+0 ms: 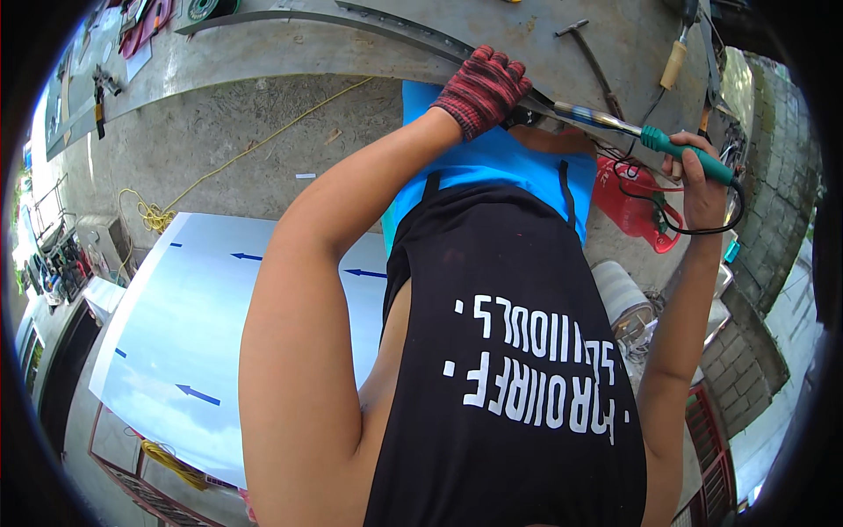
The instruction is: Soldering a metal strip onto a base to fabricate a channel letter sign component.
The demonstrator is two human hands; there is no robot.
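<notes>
My left hand (485,92), in a red and black knit glove, is closed over a long dark metal strip (290,15) at the table's near edge. In my bare right hand (700,189) is the green handle of a soldering iron (678,147). Its metal shaft points left toward the gloved hand, and its tip lies close to the strip's right end. I cannot tell whether the tip touches the strip. A black cord loops from the handle's end below my right wrist.
On the grey metal table (263,54) lie a T-shaped metal tool (599,72), a wooden-handled tool (674,66) and a green spool (209,7). Behind, a white sheet with blue arrows (202,307) is at left. A red container (628,204) stands at right; yellow cord (158,216) crosses the floor.
</notes>
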